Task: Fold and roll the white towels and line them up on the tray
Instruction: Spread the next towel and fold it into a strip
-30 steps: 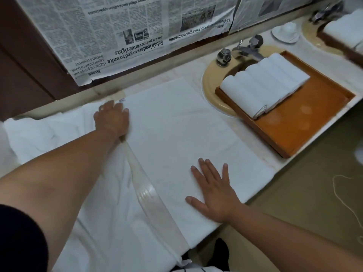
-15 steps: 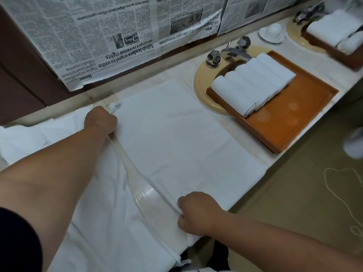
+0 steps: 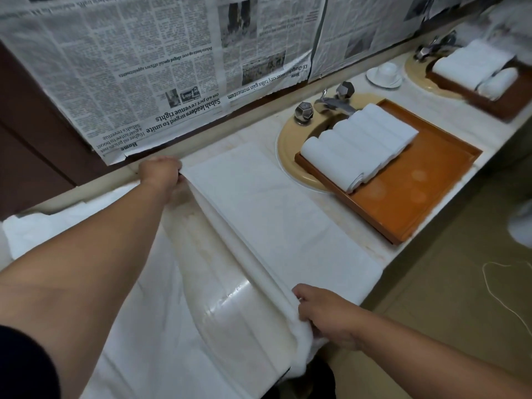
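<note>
The left grip (image 3: 160,174) pinches the towel's (image 3: 273,220) far corner and the right grip (image 3: 325,315) clutches its near corner, the left edge raised off the table (image 3: 224,298). To fold it well, I'd carry that edge over to the right one, keeping it taut and both corners level, then match the edges before pressing flat. The towel is white, thin and smooth, spread just left of the tray (image 3: 403,203), where finished rolls (image 3: 359,142) lie side by side.
</note>
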